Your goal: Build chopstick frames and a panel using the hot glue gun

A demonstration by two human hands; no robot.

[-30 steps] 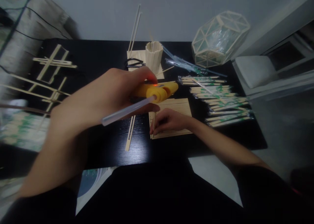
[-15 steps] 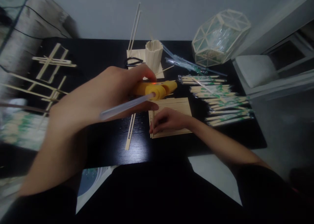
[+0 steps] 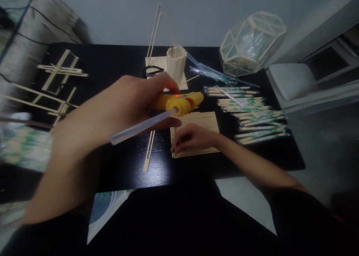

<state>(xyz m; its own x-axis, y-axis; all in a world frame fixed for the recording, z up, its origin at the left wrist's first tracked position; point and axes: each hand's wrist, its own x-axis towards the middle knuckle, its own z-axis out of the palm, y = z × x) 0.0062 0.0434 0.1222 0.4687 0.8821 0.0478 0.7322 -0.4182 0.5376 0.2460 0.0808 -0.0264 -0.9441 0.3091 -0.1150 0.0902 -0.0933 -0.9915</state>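
My left hand (image 3: pixel 120 102) is wrapped round a yellow hot glue gun (image 3: pixel 183 103), held above the table with a small red light glowing on it. From its back end a translucent glue stick (image 3: pixel 143 127) sticks out toward me. Under the gun lies a flat panel of wooden sticks (image 3: pixel 209 123) set side by side. My right hand (image 3: pixel 195 138) rests at the panel's left part, fingers pinched on a thin wooden stick (image 3: pixel 175 136) that lies across the panel's left edge. The gun's nozzle is hard to make out.
Behind stand a cup-like stick holder (image 3: pixel 176 63) and dark-handled scissors (image 3: pixel 153 71). Wrapped chopsticks (image 3: pixel 252 110) lie at right, near a geometric stick-framed shape (image 3: pixel 252 43). Stick frames (image 3: pixel 60 73) are at left; two loose sticks (image 3: pixel 149 151) lie in front.
The glue stick's rear end has dipped slightly down and left as the glue gun tilts a little. My right hand has stayed in place on the stick.
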